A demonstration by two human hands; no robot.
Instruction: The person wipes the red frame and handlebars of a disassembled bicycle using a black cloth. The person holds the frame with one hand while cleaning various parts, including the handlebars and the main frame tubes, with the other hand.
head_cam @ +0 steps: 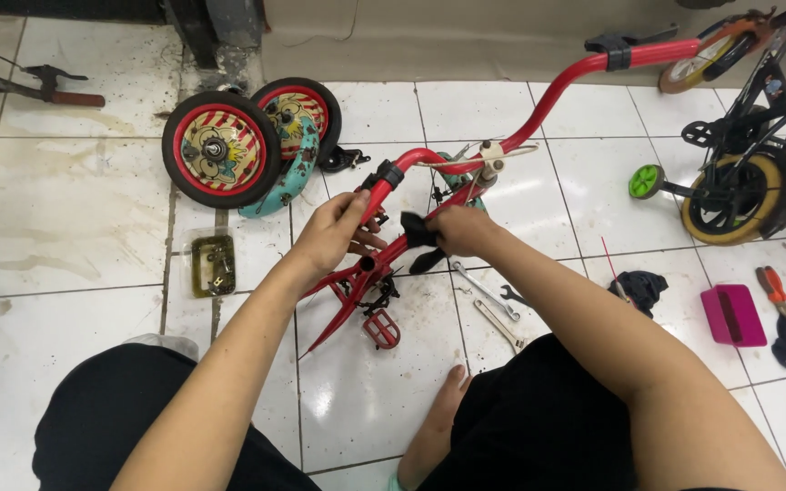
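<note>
white tiled floor carries all | red metal child's bicycle frame lies across it, before the seated person; two decorated black-tyred wheels lie just beyond | left hand clasps the frame tube | right hand clenches a black rag against the frame; steel spanners lie just beside

red bike frame, black cloth, red-and-yellow striped wheel, magenta box, white floor tiles.
</note>
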